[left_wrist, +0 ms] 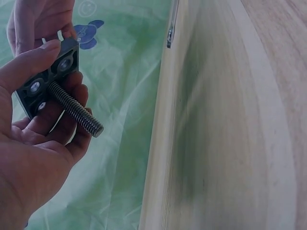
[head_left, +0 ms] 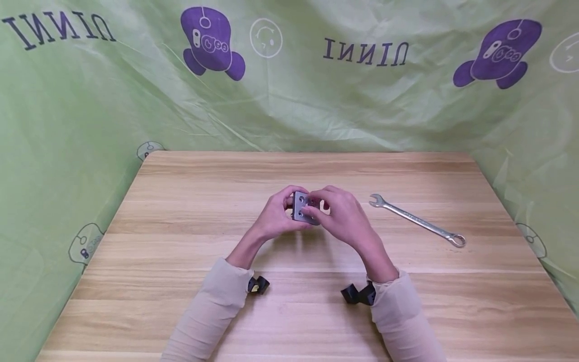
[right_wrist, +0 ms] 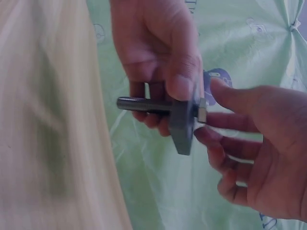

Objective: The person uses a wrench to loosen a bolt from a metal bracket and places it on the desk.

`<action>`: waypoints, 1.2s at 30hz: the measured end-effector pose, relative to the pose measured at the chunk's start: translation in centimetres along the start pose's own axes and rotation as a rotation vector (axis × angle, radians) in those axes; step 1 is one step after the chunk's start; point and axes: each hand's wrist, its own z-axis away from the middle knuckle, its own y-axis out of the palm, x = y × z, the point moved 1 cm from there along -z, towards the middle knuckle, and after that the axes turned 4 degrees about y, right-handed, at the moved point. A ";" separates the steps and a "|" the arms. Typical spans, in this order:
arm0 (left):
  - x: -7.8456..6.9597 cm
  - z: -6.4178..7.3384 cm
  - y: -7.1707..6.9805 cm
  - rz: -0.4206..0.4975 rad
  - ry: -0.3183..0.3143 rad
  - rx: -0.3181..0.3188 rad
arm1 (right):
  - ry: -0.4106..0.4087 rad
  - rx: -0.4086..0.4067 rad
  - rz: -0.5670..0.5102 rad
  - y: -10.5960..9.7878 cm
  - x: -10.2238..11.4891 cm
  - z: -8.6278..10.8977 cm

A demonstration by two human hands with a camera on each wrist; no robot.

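i see the left hand [head_left: 275,215] clamped on the plate [right_wrist: 180,128], bolt [left_wrist: 75,107] through it; the right hand [head_left: 346,213], thumb lifted apart, at right.

On the far green cloth [head_left: 298,108], the letters INNIU, their Ns reversed, can be read twice, at left [head_left: 59,31] and right of centre [head_left: 366,53]; a smiley [head_left: 266,38] is printed between them. Markings on the wrench [head_left: 416,219] cannot be read.
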 end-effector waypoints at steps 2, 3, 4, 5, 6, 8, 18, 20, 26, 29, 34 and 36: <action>0.0 0.1 0.0 0.006 -0.003 -0.001 | 0.037 -0.017 0.028 0.3 0.1 0.0; 0.0 0.1 0.1 0.009 -0.005 -0.002 | 0.051 -0.026 0.038 0.3 0.2 0.0; 0.0 0.1 0.1 0.007 -0.006 -0.004 | 0.062 -0.035 0.046 0.4 0.3 -0.1; 0.0 0.1 0.1 0.006 -0.007 -0.006 | 0.072 -0.045 0.054 0.5 0.4 0.0; 0.0 0.1 0.1 0.005 -0.006 -0.007 | 0.080 -0.054 0.060 0.6 0.4 0.0; 0.0 0.0 0.2 0.000 -0.009 -0.016 | 0.098 -0.065 0.067 0.7 0.5 0.0; -0.1 0.1 0.1 -0.006 -0.003 -0.036 | 0.075 -0.124 0.064 1.0 0.8 0.0; -0.1 0.2 0.0 -0.008 -0.001 -0.037 | 0.049 -0.131 0.058 1.0 0.8 0.0; 0.0 0.1 -0.1 -0.012 0.001 -0.039 | -0.002 -0.107 0.037 0.9 0.7 0.1; 0.0 0.1 -0.2 -0.008 0.003 -0.038 | -0.032 -0.083 0.029 0.8 0.6 0.2; 0.0 0.0 -0.2 -0.015 0.020 -0.034 | -0.102 -0.061 -0.001 0.6 0.5 0.3; 0.0 0.0 -0.2 -0.015 0.025 -0.030 | -0.141 -0.059 0.000 0.5 0.5 0.3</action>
